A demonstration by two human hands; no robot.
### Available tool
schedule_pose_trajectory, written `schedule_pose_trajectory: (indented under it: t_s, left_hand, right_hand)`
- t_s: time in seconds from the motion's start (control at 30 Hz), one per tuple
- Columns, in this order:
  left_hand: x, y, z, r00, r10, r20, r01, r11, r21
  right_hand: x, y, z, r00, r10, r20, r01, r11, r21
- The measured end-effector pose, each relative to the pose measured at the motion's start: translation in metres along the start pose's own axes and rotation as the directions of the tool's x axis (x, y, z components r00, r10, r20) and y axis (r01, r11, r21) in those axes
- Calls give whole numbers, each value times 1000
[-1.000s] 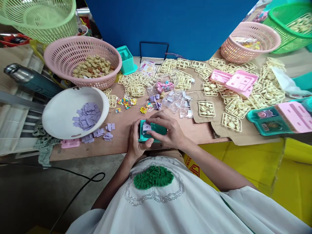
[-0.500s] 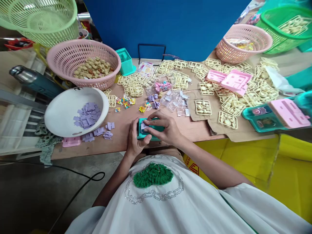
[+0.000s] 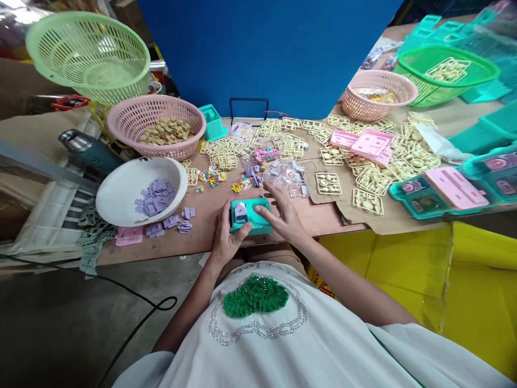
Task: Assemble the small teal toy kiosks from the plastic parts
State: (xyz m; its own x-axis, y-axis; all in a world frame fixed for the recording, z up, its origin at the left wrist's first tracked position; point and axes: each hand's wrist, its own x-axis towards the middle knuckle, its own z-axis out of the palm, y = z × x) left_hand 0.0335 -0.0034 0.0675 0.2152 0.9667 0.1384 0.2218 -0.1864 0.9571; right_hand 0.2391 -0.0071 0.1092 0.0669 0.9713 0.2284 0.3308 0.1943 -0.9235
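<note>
A teal plastic tray (image 3: 258, 222) lies at the table's front edge, close to my body. Inside its left end sits a small lilac piece (image 3: 240, 212) with a dark front. My left hand (image 3: 224, 233) grips the tray's left end, thumb over the near rim and fingers along the far side. Over the tray's right end is my right hand (image 3: 285, 216), its fingers apart and nothing held in them. Just beyond the hands lie purple parts (image 3: 253, 171), small bags of colourful bits (image 3: 239, 184) and clear plastic pieces (image 3: 287, 173).
A white bowl of lilac parts (image 3: 105, 196) and a pink basket (image 3: 121, 123) stand left. Cream part frames (image 3: 328, 183) spread across the back and right, with pink trays (image 3: 374, 144) on them. A blue panel (image 3: 266, 59) rises behind. Teal cases (image 3: 404, 188) lie right.
My right hand has lifted off the lilac piece and shifted right, its fingers spreading. The lilac piece now shows in the tray. My left hand keeps its grip; the camera view has shifted.
</note>
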Motion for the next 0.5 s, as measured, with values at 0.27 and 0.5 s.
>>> schedule_pose_trajectory:
  t_s: [0.27,0.5]
  left_hand:
    - [-22,38,2,996,-82,-15,79,982,-171]
    - [-21,39,3,971,-181,-159,137,957,-255]
  right_hand:
    - [-19,-3,8,995,-77,66,75,997,27]
    - [-23,-11,14,981,-192,40,192,981,-6]
